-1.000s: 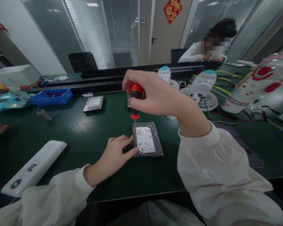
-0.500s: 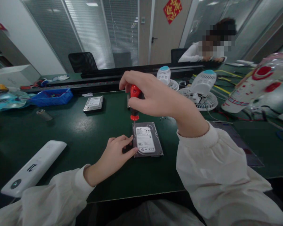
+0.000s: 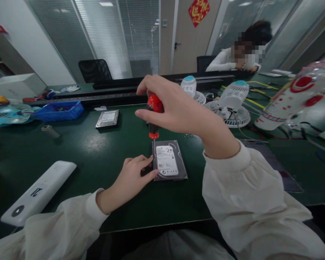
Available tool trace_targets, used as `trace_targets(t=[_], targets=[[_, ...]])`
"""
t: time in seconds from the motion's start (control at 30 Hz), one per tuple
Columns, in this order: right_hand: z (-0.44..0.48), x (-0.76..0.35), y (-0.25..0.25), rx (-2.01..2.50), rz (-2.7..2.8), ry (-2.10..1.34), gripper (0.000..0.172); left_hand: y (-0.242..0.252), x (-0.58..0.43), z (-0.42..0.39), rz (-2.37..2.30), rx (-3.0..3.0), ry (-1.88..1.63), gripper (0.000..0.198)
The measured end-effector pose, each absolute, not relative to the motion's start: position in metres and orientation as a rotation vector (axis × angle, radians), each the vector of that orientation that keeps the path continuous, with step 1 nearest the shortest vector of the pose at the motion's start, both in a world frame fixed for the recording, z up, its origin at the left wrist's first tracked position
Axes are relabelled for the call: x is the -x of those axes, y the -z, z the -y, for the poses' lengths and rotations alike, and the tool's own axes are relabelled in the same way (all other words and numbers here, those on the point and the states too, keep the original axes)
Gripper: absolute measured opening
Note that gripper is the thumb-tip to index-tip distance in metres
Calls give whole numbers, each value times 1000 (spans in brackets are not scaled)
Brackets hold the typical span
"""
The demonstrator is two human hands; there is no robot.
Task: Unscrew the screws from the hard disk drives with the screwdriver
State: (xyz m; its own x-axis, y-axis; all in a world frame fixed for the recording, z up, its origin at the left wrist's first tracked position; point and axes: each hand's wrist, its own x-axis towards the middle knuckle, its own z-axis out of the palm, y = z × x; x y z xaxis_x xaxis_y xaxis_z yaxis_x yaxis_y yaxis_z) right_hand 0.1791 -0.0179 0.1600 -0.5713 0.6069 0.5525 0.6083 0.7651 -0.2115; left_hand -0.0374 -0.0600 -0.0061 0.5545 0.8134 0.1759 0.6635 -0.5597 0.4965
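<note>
A silver hard drive with a white label lies on the green table in front of me. My left hand rests against the drive's left edge, fingers pressed to its side. My right hand is closed around a screwdriver with a red and black handle. The screwdriver stands upright, its thin shaft reaching down to the drive's far left corner. Several tiny screws lie just beyond the drive.
A second hard drive lies farther back. A white oblong device sits near left, a blue bin far left. Small white fans and a red-and-white plastic object stand right. Another person sits at the back right.
My right hand's fingers have shifted round the screwdriver handle, turning it in place. The left hand and the drive have stayed put.
</note>
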Motion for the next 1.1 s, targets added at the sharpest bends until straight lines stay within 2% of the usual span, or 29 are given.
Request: trace_targets(t=[0.43,0.57,0.7,0.83,0.97,1.1], targets=[[18,-177,-156,888,2359,-85,19,8,38,60,-1214,-2417,-553,39],[19,-177,-158,840,2387,-126,24,7,38,59,-1193,-2395,-534,40],[18,-178,-161,846,2376,-101,14,5,37,59,-1211,-2404,-528,39],[18,-179,-162,887,2353,-104,13,6,38,59,-1201,-2411,-544,40],[22,-179,-164,880,2401,-149,27,7,39,59,-1195,-2411,-547,40],[21,-177,-162,834,2398,-103,22,5,38,60,-1206,-2404,-526,40]])
